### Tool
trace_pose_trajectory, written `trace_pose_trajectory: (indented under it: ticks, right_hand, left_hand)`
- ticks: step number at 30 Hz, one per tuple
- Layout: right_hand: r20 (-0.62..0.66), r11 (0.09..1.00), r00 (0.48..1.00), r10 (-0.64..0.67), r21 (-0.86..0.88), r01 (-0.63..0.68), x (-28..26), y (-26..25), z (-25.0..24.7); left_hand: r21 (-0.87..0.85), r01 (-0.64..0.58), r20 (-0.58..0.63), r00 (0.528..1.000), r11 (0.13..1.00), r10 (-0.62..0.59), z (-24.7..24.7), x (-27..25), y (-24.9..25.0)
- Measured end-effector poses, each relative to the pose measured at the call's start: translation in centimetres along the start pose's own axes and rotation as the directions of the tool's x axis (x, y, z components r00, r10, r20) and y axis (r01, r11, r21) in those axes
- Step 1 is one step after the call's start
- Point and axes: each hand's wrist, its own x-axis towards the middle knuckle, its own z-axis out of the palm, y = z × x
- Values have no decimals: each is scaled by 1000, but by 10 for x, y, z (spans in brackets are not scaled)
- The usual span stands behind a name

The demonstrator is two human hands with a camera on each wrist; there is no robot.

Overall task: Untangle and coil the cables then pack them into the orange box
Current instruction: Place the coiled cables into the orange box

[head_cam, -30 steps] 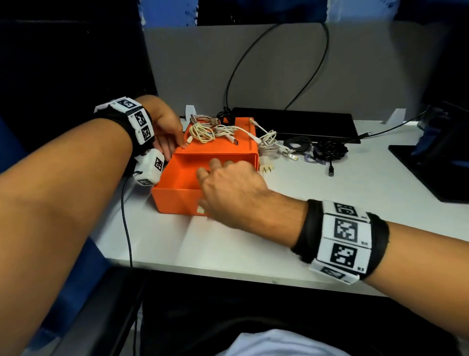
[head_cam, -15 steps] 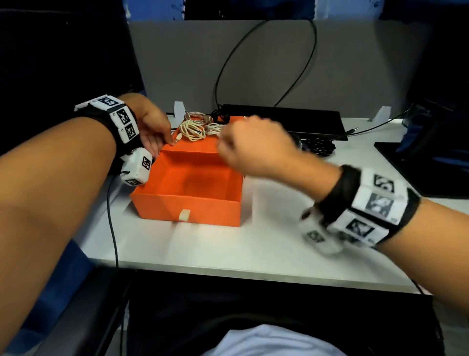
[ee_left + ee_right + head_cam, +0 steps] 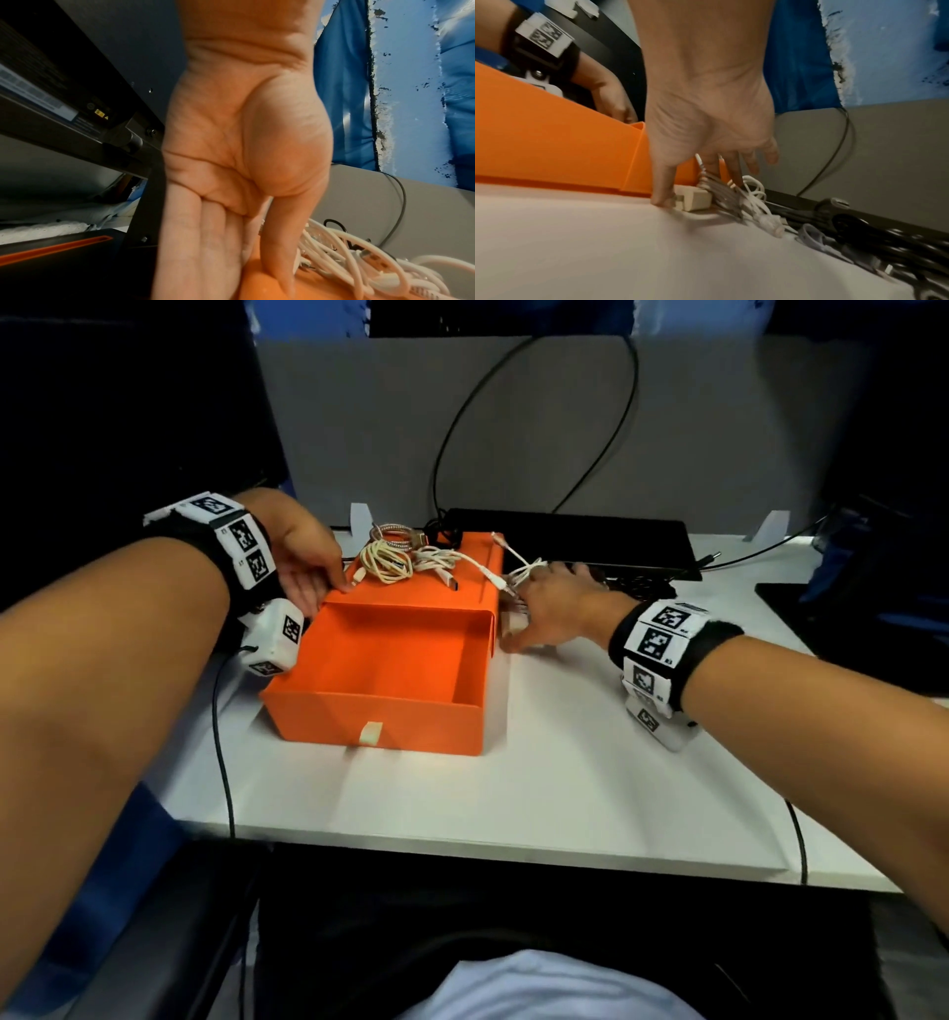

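The orange box (image 3: pixel 375 716) stands on the white desk with its tray slid out toward me and nothing in it. Tangled cream and white cables (image 3: pixel 405 557) lie on the box's sleeve top (image 3: pixel 321 284). My left hand (image 3: pixel 328 580) rests at the sleeve's left rear corner, fingers straight along the side and thumb (image 3: pixel 280 263) pressing on top. My right hand (image 3: pixel 513 624) reaches down just right of the box. Its thumb (image 3: pixel 662 199) touches a white plug adapter (image 3: pixel 695 200), and its spread fingers touch a white cable bundle (image 3: pixel 752 194).
Black coiled cables (image 3: pixel 642 585) lie beyond my right hand, in front of a flat black device (image 3: pixel 590 541). A dark object (image 3: pixel 847 618) sits at the desk's right. A grey partition stands behind. Bare white desk runs from the box to the front edge (image 3: pixel 513 850).
My right hand left the tray's front, rose over the box and came down on the white cables at its right side. The left hand stayed at the rear corner.
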Motion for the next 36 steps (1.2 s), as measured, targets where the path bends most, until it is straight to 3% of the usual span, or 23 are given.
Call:
trace_pose_trajectory:
  ticks: [4,9,14,18,21,26,31,36]
  right_hand:
    - [-29,996,996,-85,11,86,-9,1,-5]
    - [40,990,992,-121,74,118,-31,15,-18]
    - [91,955,985,-150,272,120,-68,30,-53]
    - [63,884,988,-142,456,98,-105,42,-86]
    - [17,823,973,-232,537,187,-128,22,-110]
    - [-11,856,900,-436,304,418,-106,-66,-103]
    - [55,888,890,-453,117,445,-53,-112,-81]
    - [76,861,859,-507,1,508,-26,-132,-74]
  left_hand:
    - [-1,-8,-3,1000,1000,8,0,-1,-1]
    - [-16,-22,-13,1000,1000,21,1,-3,-1]
    - [-20,-11,-8,1000,1000,11,1,-3,-4]
    - [-31,-30,-5,1000,999,30,2,-2,-1]
    - [-66,-50,-9,999,997,50,3,-4,-4]
    - [-74,-49,-39,998,996,46,9,-1,-15]
    - [-68,-54,-36,998,996,52,10,-1,-7]
    - [-55,-41,-20,999,998,40,5,-2,-5]
